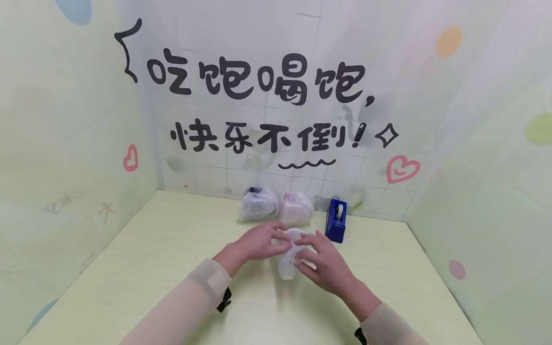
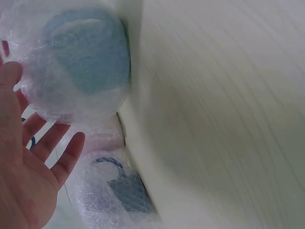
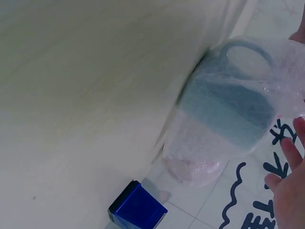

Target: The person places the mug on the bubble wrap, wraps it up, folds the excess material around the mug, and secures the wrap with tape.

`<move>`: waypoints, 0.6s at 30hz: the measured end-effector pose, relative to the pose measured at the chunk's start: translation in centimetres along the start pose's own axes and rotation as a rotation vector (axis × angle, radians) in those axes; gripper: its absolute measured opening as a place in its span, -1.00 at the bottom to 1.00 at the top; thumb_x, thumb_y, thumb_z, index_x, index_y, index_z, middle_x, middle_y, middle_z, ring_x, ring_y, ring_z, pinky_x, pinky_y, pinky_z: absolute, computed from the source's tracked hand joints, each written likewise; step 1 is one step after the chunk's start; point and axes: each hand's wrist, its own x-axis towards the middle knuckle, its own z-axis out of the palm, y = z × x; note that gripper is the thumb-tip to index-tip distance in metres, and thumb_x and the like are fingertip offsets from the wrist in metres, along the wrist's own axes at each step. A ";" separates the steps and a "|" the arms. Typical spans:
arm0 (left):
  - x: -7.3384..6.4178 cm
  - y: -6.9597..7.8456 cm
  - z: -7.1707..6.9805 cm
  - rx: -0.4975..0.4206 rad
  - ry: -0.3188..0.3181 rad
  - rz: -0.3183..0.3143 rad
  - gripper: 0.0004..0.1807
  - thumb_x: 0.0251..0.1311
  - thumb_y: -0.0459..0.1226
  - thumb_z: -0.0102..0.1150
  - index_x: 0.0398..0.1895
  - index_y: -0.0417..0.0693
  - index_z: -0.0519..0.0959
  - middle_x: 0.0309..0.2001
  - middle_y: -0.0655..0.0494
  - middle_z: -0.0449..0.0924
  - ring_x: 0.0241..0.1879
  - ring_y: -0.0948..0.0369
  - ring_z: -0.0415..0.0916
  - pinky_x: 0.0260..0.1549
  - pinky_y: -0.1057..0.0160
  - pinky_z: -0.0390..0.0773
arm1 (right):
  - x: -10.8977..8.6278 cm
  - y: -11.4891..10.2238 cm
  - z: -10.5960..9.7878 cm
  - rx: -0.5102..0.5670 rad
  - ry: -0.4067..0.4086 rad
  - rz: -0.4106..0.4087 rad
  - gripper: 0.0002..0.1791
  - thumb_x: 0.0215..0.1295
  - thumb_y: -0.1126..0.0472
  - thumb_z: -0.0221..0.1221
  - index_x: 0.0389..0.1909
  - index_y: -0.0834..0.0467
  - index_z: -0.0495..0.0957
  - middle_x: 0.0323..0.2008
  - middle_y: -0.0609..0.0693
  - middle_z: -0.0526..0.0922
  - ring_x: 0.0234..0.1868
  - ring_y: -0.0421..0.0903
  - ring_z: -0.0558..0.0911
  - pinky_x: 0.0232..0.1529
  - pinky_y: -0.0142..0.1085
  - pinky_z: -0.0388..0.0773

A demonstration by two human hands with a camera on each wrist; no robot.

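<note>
A pale blue mug with a handle (image 3: pixel 228 114), wrapped in bubble wrap (image 1: pixel 286 269), stands on the table between my hands. The wrap blurs its outline, and my fingers partly cover it in the head view. My left hand (image 1: pixel 262 241) is at the upper left of the bundle, thumb and forefinger pinching the wrap; its other fingers (image 2: pixel 69 155) spread out beside it. On the opposite side my right hand (image 1: pixel 326 262) has its fingers spread, with fingertips (image 3: pixel 288 145) right at the wrap's loose end.
Behind the mug, two more bubble-wrapped bundles stand near the back wall: one with a dark blue mug (image 2: pixel 129 193), the other pinkish (image 1: pixel 296 208). A blue tape dispenser (image 1: pixel 336 219) stands right of them. Printed walls enclose the pale wood-grained table (image 1: pixel 172 249) at back and sides.
</note>
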 end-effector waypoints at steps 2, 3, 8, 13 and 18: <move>0.0 0.0 0.1 0.007 0.004 0.015 -0.63 0.52 -0.04 0.26 0.18 0.01 0.82 0.36 -0.10 0.66 0.27 -0.05 0.67 0.25 -0.05 0.69 | 0.3 0.5 0.3 0.052 -0.026 0.066 -0.92 0.48 0.13 0.39 -0.19 0.04 0.71 -0.05 -0.01 0.81 0.04 0.01 0.80 0.15 0.18 0.78; 0.0 0.0 0.2 0.009 0.009 0.018 -0.63 0.52 -0.05 0.26 0.19 0.00 0.82 0.36 -0.10 0.66 0.26 -0.05 0.68 0.25 -0.04 0.70 | 0.4 0.6 0.4 0.082 -0.035 0.098 -0.93 0.45 0.18 0.41 -0.18 0.06 0.71 -0.10 -0.03 0.82 -0.04 -0.04 0.80 0.09 0.06 0.81; 0.0 0.0 0.3 -0.009 0.020 0.008 -0.62 0.57 -0.06 0.23 0.23 -0.04 0.80 0.39 -0.11 0.63 0.29 -0.05 0.67 0.30 -0.06 0.68 | 0.9 0.9 0.5 0.232 -0.060 0.282 -0.87 0.37 0.35 0.42 -0.23 0.08 0.69 -0.28 -0.06 0.80 -0.29 -0.16 0.73 -0.29 -0.33 0.73; -0.2 0.1 0.3 -0.064 -0.009 -0.020 -0.58 0.64 -0.01 0.15 0.27 -0.01 0.78 0.45 -0.12 0.57 0.36 -0.08 0.62 0.38 -0.13 0.62 | 1.1 0.8 0.6 0.278 -0.071 0.460 -0.88 0.43 0.32 0.36 -0.31 0.07 0.67 -0.39 -0.10 0.78 -0.34 -0.22 0.74 -0.32 -0.39 0.72; -0.7 0.1 0.3 -0.115 -0.067 -0.064 -0.50 0.60 0.01 0.07 0.40 0.03 0.70 0.57 -0.08 0.44 0.51 -0.11 0.48 0.49 -0.19 0.50 | 1.4 0.8 0.7 0.283 -0.042 0.538 -0.88 0.39 0.32 0.35 -0.36 0.08 0.66 -0.47 -0.13 0.74 -0.41 -0.32 0.66 -0.27 -0.38 0.75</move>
